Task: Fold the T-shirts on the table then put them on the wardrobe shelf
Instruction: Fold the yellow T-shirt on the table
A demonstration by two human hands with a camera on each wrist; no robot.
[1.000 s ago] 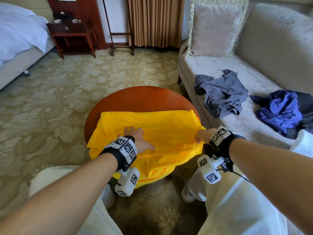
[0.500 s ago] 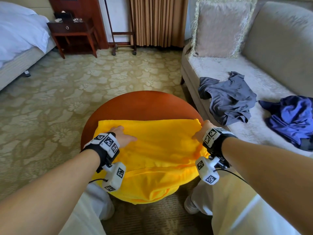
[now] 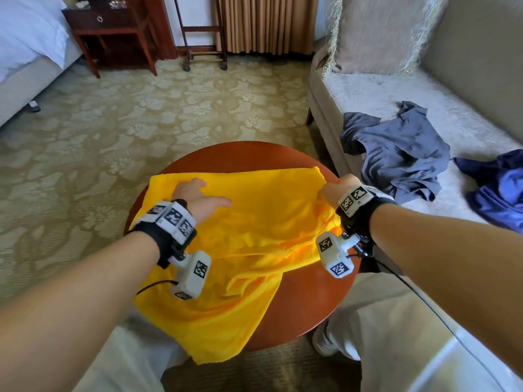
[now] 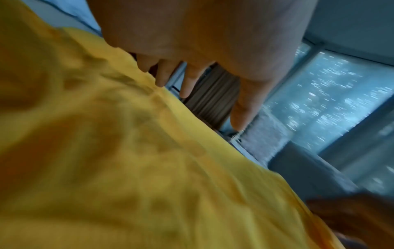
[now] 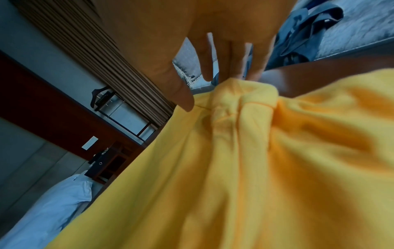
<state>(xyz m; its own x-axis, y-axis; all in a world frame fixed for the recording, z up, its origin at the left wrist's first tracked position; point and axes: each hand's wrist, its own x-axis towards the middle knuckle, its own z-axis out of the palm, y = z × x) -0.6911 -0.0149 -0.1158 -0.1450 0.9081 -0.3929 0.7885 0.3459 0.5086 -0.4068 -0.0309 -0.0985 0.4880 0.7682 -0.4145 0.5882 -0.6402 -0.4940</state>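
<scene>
A yellow T-shirt [image 3: 263, 222] lies spread over the round red-brown wooden table [image 3: 240, 157], its near end hanging off the front edge. My left hand [image 3: 198, 196] lies flat on the shirt's far left part, fingers straight. In the left wrist view the left hand [image 4: 192, 80] has its fingers stretched out just over the yellow T-shirt [image 4: 127, 168]. My right hand [image 3: 336, 189] grips the shirt's right edge and holds it slightly raised. In the right wrist view the right hand [image 5: 213, 75] pinches a bunch of the yellow T-shirt [image 5: 255, 168] between thumb and fingers.
A beige sofa [image 3: 368, 89] stands close on the right with a crumpled grey shirt [image 3: 396, 148], a blue shirt [image 3: 498, 188] and a cushion [image 3: 376, 32] on it. A bed [image 3: 25, 52], a dark nightstand [image 3: 113, 26] and a wheeled rack [image 3: 203, 52] stand beyond the patterned carpet.
My left hand slid toward the shirt's far left. My right hand kept its grip and drew the right edge up and inward, baring the table's near right part.
</scene>
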